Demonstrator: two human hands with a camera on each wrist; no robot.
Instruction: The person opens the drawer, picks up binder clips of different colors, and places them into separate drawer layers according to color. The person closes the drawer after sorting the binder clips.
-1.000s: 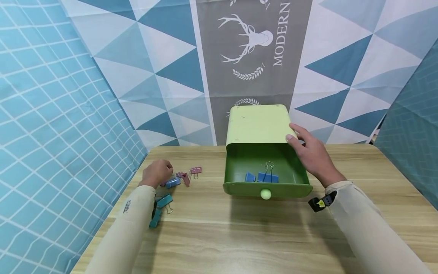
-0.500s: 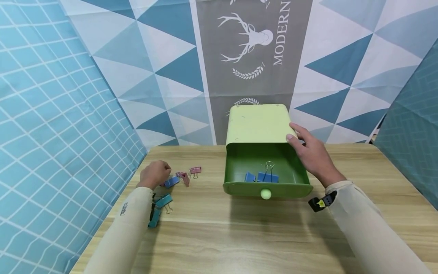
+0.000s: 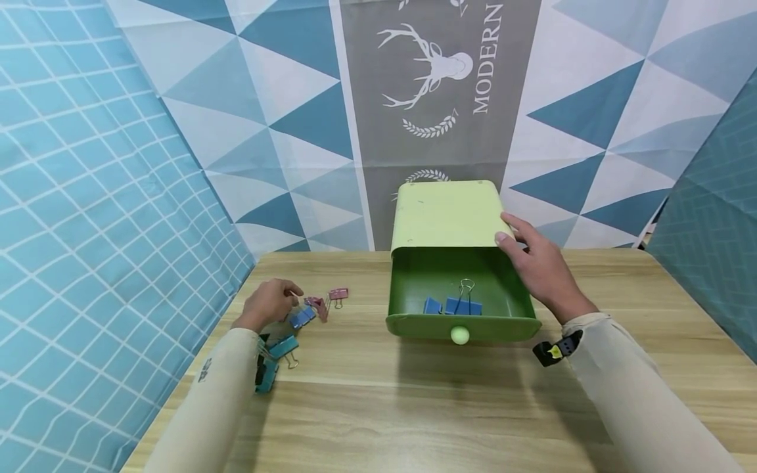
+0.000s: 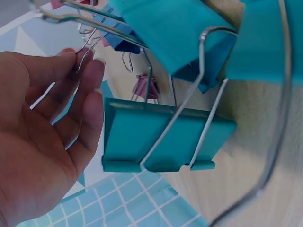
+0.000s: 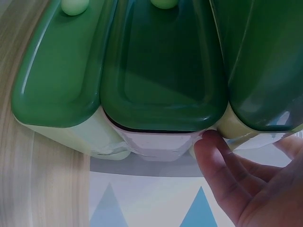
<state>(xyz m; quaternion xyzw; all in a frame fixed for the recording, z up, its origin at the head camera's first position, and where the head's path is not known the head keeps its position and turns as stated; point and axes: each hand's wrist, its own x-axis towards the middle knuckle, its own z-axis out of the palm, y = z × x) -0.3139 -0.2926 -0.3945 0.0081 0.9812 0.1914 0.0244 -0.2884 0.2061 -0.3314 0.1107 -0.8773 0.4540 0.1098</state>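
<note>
In the left wrist view my left hand (image 4: 52,113) pinches a silver wire handle between thumb and fingertips. The handle appears to belong to the blue binder clip (image 4: 116,30), which rests on the table (image 3: 355,407) in the head view. Teal binder clips (image 4: 165,137) lie close beneath the wrist. Pink binder clips (image 3: 338,294) sit just beyond the fingers. My right hand (image 3: 544,272) rests against the right side of the light green drawer cabinet (image 3: 449,213), fingers extended. Its top drawer (image 3: 408,279) is pulled out and holds blue binder clips (image 3: 464,306).
Two lower drawers (image 5: 165,71) of the cabinet are closed, as the right wrist view shows. A round knob (image 3: 459,335) sticks out from the open drawer's front. Patterned cloth (image 3: 307,131) hangs behind the table, and blue gridded cloth (image 3: 118,230) along its left.
My left hand has shifted slightly, its fingers extending toward the clips, and the blue clip beside it has turned a little. The right hand and the drawer have stayed put.
</note>
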